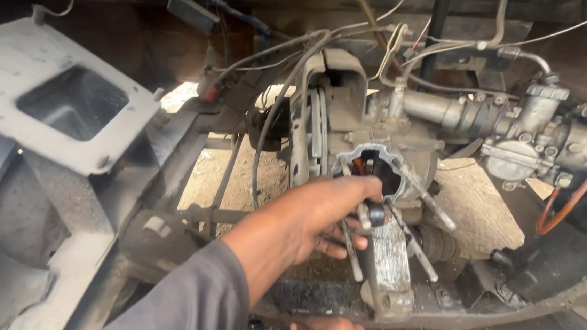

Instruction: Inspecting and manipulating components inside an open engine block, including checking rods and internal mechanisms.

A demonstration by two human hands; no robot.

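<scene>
A small dark cylindrical part (376,213), short and black with a lighter metal end, was held at the tips of the fingers (352,199), just below the open round bore (375,170) of a grimy grey engine casing. The bore was seen ringed by a pale metal rim, with dark and orange parts showing inside. Several long bare metal studs (425,200) were seen projecting from the casing around the bore, slanting downward and outward, and the dark part was held among them. Beneath it a worn, pale flat metal piece (390,258) was seen standing upright, scuffed and dirty.
</scene>
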